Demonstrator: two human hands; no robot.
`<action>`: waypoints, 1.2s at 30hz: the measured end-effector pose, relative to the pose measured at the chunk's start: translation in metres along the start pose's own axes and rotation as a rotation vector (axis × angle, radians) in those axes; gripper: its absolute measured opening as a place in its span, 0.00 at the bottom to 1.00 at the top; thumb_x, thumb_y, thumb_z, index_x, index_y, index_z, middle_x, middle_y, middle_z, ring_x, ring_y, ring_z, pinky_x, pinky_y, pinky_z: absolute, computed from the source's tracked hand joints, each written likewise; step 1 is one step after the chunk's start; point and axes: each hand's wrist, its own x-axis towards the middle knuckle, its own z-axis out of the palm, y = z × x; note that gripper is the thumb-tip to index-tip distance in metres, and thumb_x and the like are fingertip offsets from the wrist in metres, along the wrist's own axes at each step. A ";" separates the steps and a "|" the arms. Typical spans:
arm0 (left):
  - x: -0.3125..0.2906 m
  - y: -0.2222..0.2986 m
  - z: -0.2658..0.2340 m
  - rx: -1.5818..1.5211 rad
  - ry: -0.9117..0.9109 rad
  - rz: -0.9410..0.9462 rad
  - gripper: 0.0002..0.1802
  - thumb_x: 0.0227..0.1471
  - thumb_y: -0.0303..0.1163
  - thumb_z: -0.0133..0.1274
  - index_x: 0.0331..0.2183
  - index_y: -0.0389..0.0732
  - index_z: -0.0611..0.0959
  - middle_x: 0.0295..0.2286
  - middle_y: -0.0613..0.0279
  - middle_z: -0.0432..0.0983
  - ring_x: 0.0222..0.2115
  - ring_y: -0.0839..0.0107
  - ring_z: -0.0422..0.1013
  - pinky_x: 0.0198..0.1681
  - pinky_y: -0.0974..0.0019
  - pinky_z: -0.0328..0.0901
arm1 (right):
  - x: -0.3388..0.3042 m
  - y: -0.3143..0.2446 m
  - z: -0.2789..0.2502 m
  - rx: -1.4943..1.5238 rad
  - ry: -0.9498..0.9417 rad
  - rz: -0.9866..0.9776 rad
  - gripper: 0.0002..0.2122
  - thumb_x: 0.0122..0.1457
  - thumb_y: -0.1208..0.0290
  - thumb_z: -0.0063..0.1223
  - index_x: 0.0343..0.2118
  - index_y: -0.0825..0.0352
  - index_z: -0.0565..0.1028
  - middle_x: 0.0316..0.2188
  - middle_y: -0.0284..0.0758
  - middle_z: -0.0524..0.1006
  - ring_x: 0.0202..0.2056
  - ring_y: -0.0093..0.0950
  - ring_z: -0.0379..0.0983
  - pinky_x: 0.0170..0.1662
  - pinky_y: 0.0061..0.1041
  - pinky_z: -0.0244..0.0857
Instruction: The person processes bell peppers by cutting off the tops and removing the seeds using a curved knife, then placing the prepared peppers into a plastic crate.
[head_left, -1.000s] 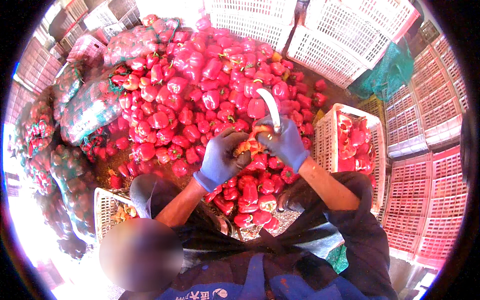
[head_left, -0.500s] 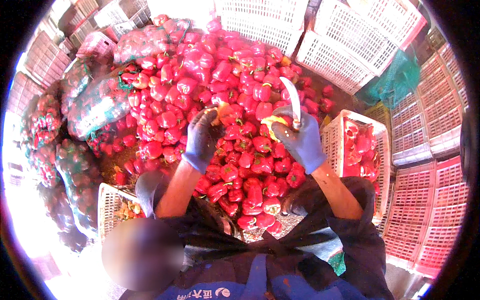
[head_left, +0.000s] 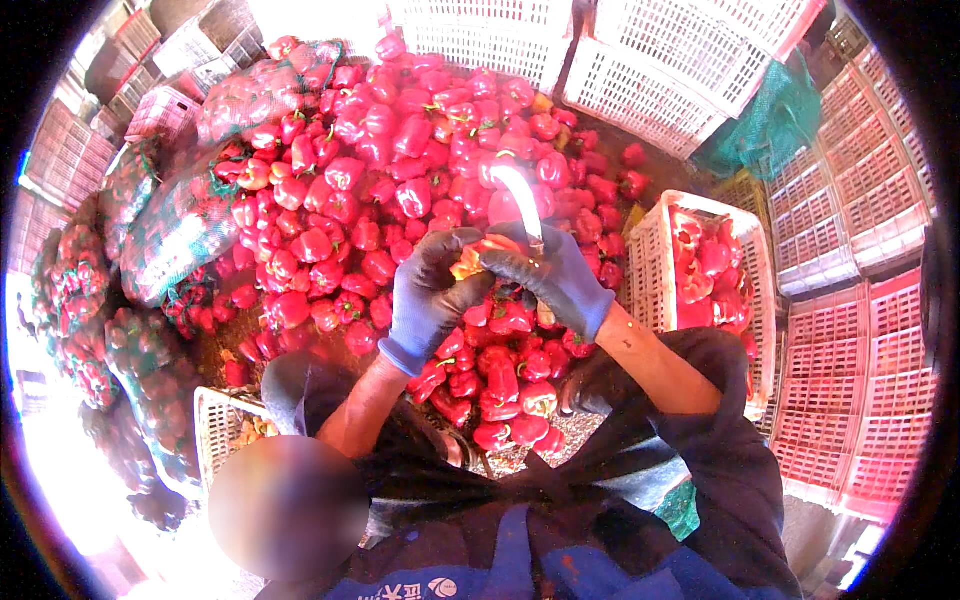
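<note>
We are looking down from the person's head through a wide fisheye, over the jacket [head_left: 515, 560] toward the pepper heap [head_left: 345, 210]. The left hand [head_left: 432, 292] and right hand [head_left: 570, 282] are showing close below us, and crates [head_left: 855, 195] are curving at the rim.

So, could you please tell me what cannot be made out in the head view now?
All in the head view:
Curved knife: handle mostly hidden by the right hand.
Bell pepper piece: partly covered by the left hand.
Lower-left crate: near end behind the round blur.
Bell pepper heap: bottom layers buried.

White lettering [head_left: 398, 592]; round emblem [head_left: 441, 587]; both on clothing [head_left: 511, 560]
</note>
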 end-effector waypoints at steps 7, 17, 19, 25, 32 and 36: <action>-0.005 0.019 -0.005 -0.100 0.053 -0.132 0.23 0.54 0.32 0.62 0.51 0.36 0.80 0.33 0.61 0.82 0.24 0.76 0.76 0.23 0.73 0.70 | -0.001 0.018 0.010 0.067 0.054 0.018 0.15 0.62 0.67 0.63 0.49 0.68 0.80 0.32 0.30 0.82 0.28 0.17 0.77 0.28 0.19 0.72; 0.009 0.014 -0.013 -0.408 0.002 -0.248 0.23 0.56 0.32 0.61 0.53 0.39 0.78 0.33 0.62 0.82 0.24 0.75 0.78 0.24 0.74 0.72 | -0.004 0.006 -0.004 -0.172 0.088 0.032 0.12 0.61 0.65 0.63 0.42 0.67 0.82 0.23 0.29 0.80 0.22 0.18 0.75 0.26 0.22 0.68; 0.019 0.010 -0.022 0.602 0.057 0.213 0.22 0.55 0.26 0.60 0.52 0.39 0.78 0.37 0.60 0.81 0.32 0.71 0.80 0.31 0.68 0.74 | -0.005 0.002 -0.014 -0.445 0.195 -0.160 0.14 0.58 0.62 0.65 0.40 0.67 0.82 0.22 0.34 0.80 0.23 0.21 0.77 0.28 0.25 0.69; 0.018 0.018 -0.015 0.110 -0.054 -0.021 0.30 0.55 0.24 0.61 0.59 0.36 0.73 0.46 0.57 0.80 0.38 0.68 0.79 0.38 0.65 0.76 | -0.026 -0.045 -0.093 -1.219 0.565 -0.157 0.19 0.51 0.55 0.67 0.41 0.63 0.80 0.33 0.48 0.82 0.36 0.49 0.79 0.39 0.45 0.73; 0.023 0.033 -0.007 -0.549 -0.253 -0.096 0.32 0.51 0.26 0.61 0.58 0.34 0.73 0.47 0.52 0.80 0.36 0.66 0.79 0.35 0.65 0.76 | -0.139 -0.047 -0.293 -1.408 0.827 0.407 0.35 0.43 0.64 0.72 0.57 0.66 0.73 0.45 0.52 0.81 0.48 0.48 0.78 0.50 0.44 0.71; 0.004 0.055 -0.026 -0.325 0.067 0.022 0.30 0.55 0.39 0.58 0.57 0.36 0.75 0.45 0.50 0.79 0.33 0.62 0.78 0.34 0.63 0.75 | -0.141 0.004 -0.348 -1.364 0.764 0.590 0.31 0.44 0.65 0.69 0.55 0.66 0.75 0.47 0.55 0.79 0.50 0.48 0.77 0.52 0.43 0.71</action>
